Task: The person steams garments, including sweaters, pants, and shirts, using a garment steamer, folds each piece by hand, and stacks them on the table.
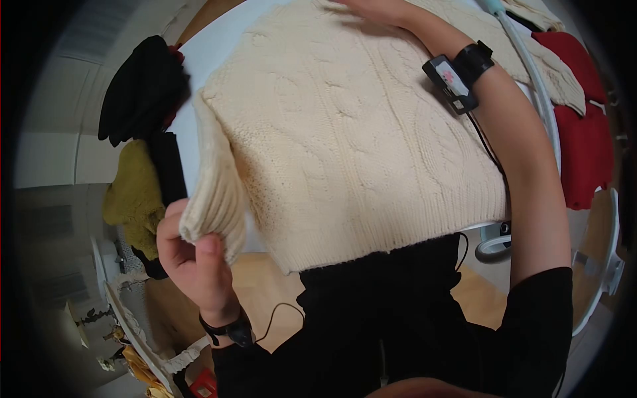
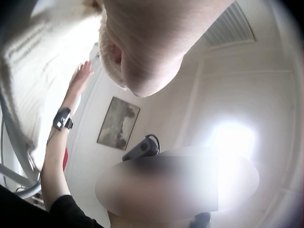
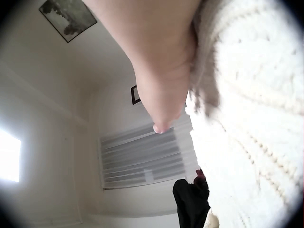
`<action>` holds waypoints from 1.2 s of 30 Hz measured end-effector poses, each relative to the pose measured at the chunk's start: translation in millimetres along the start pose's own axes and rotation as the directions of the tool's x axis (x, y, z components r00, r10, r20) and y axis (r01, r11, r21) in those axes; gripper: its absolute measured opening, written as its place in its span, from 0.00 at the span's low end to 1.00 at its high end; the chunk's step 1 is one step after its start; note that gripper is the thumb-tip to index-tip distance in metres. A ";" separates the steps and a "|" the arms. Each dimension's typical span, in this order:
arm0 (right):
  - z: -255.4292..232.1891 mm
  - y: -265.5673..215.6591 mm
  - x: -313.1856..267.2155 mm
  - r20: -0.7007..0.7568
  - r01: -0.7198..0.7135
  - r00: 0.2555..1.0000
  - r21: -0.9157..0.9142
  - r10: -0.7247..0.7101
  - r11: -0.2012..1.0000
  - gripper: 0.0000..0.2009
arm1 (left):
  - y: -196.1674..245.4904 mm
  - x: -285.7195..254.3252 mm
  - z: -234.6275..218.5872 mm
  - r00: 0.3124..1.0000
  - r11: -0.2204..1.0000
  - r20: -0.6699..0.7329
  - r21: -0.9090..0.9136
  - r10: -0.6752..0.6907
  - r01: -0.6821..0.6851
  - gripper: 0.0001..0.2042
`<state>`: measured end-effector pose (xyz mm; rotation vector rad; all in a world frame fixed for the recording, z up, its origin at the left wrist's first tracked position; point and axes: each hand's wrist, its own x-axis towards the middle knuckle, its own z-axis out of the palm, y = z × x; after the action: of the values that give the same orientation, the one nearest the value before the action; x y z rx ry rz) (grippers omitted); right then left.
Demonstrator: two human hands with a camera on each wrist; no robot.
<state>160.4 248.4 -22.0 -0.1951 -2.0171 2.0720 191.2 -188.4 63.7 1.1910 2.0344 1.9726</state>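
Note:
A cream cable-knit sweater [image 1: 345,132] lies spread over a white board [image 1: 206,60], its ribbed hem toward the person. The left hand [image 1: 199,265] pinches the ribbed cuff [image 1: 219,205] of one sleeve between thumb and fingers, at the sweater's left side. In the head view the right hand [image 1: 378,10] rests on the upper part of the sweater, partly cut off by the top edge. The left wrist view shows the right hand [image 2: 83,76] with its fingers straight, flat over the knit. The other sleeve [image 1: 551,73] extends to the right.
Black garments [image 1: 142,89] and an olive fuzzy one [image 1: 133,186] hang at the left. Red garments [image 1: 584,139] are at the right, beyond a pale curved tube [image 1: 541,86]. A white-framed rack [image 1: 614,265] stands at the lower right.

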 end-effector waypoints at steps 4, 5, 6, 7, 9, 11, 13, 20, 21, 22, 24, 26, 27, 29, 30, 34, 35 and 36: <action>-24.7 5.2 12.8 0.065 0.149 0.986 0.094 -0.155 0.984 0.29 | 28.0 30.7 63.2 0.934 0.988 0.324 -0.051 0.153 -0.144 0.10; -24.5 -2.3 8.9 0.013 0.171 0.985 0.083 -0.172 0.982 0.31 | 28.2 41.0 75.3 0.848 0.966 0.469 -0.046 0.246 -0.255 0.12; -27.0 -3.4 8.2 0.011 0.175 0.984 0.081 -0.176 0.981 0.31 | 35.1 46.3 91.7 0.803 0.966 0.549 -0.032 0.233 -0.258 0.14; -29.0 -4.5 7.8 -0.010 0.183 0.983 0.074 -0.183 0.980 0.33 | 43.5 45.7 108.8 0.760 0.977 0.623 -0.035 0.185 -0.209 0.12; -28.5 -13.3 4.7 -0.025 0.199 0.980 0.062 -0.197 0.978 0.35 | 35.3 50.5 146.4 0.676 0.942 0.656 -0.240 0.336 -0.236 0.14; -24.0 -21.7 -4.7 -0.062 0.185 0.982 0.158 -0.177 0.970 0.36 | 38.2 39.8 174.8 0.631 0.972 0.739 -0.191 0.235 -0.138 0.10; -31.4 -22.9 -2.0 -0.067 0.177 0.984 0.228 -0.166 0.957 0.37 | 26.7 23.5 197.8 0.551 0.969 0.801 -0.238 0.235 -0.066 0.09; -26.8 -34.8 -9.9 -0.129 0.167 0.983 0.298 -0.134 0.940 0.40 | 3.9 75.6 144.9 0.511 0.990 0.848 -0.108 0.139 -0.091 0.10; -24.1 -36.3 -12.0 -0.137 0.162 0.982 0.278 -0.128 0.947 0.40 | -8.5 96.8 128.6 0.682 0.983 0.730 0.084 0.052 -0.165 0.11; -19.4 -38.9 -12.1 -0.143 0.173 0.980 0.276 -0.137 0.946 0.40 | -43.8 136.7 99.6 0.909 0.925 0.334 0.360 -0.249 0.121 0.11; -18.0 -38.4 -11.2 -0.149 0.120 0.985 0.216 -0.088 0.969 0.39 | -111.6 172.3 58.7 0.980 0.888 0.165 0.459 -0.110 0.022 0.16; -21.8 -35.4 -8.9 -0.141 0.116 0.987 0.261 -0.081 0.958 0.36 | -164.4 183.1 33.5 0.955 0.886 0.082 0.404 -0.285 0.230 0.18; -23.3 -31.7 -7.2 -0.132 0.099 0.989 0.315 -0.060 0.944 0.34 | -163.3 183.2 34.6 0.957 0.896 0.088 0.386 -0.275 0.221 0.18; -25.3 -14.0 -2.1 -0.119 0.170 0.982 0.190 -0.149 0.967 0.33 | -149.9 166.7 36.9 0.908 0.875 0.188 0.396 -0.374 0.278 0.20; -32.6 -12.0 -2.3 -0.092 0.233 0.969 0.051 -0.228 0.971 0.33 | -144.7 163.3 39.4 0.912 0.894 0.201 0.354 -0.358 0.273 0.20; -27.4 -23.2 -7.1 -0.071 0.156 0.986 0.073 -0.151 0.985 0.36 | -135.5 157.2 46.2 0.816 0.868 0.338 0.347 -0.468 0.354 0.22; -25.2 -26.1 -8.0 -0.100 0.134 0.987 0.079 -0.126 0.988 0.36 | -134.5 157.4 44.0 0.820 0.868 0.333 0.353 -0.465 0.349 0.22; -22.4 -27.6 -9.3 -0.126 0.118 0.986 0.091 -0.106 0.989 0.35 | -135.3 157.5 41.0 0.832 0.884 0.331 0.311 -0.444 0.348 0.22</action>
<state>177.4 268.0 4.0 -0.1805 -1.8095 2.0326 40.0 -50.5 9.4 0.9861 2.1184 1.2103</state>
